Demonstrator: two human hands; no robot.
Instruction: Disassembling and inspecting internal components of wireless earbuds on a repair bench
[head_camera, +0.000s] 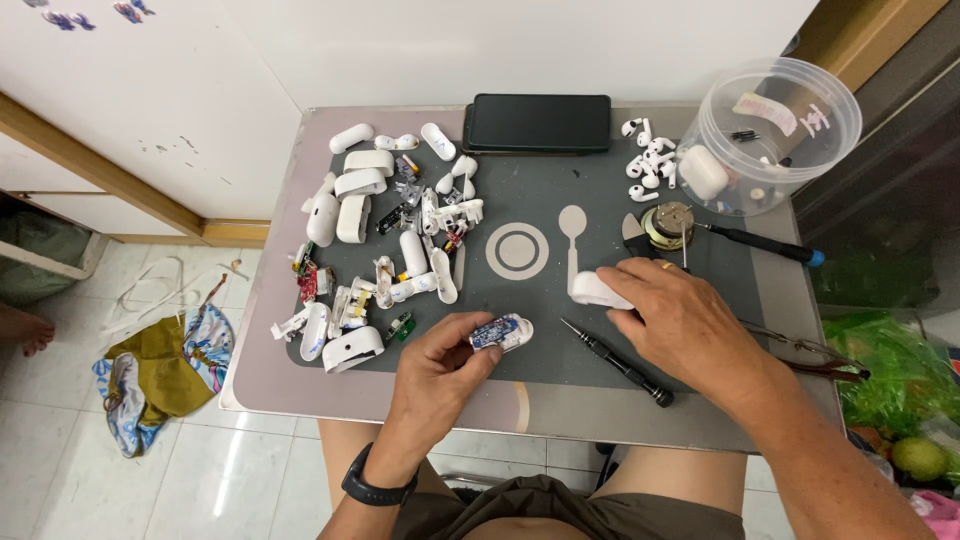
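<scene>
Dark phone (539, 122), screen blank, at mat's far edge; clear tub (768, 135) (pink label) far right.

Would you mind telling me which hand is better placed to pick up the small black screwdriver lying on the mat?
The right hand. It rests on a white case shell just beside the screwdriver, whereas the left hand is occupied gripping an opened case half with a blue circuit board.
</scene>
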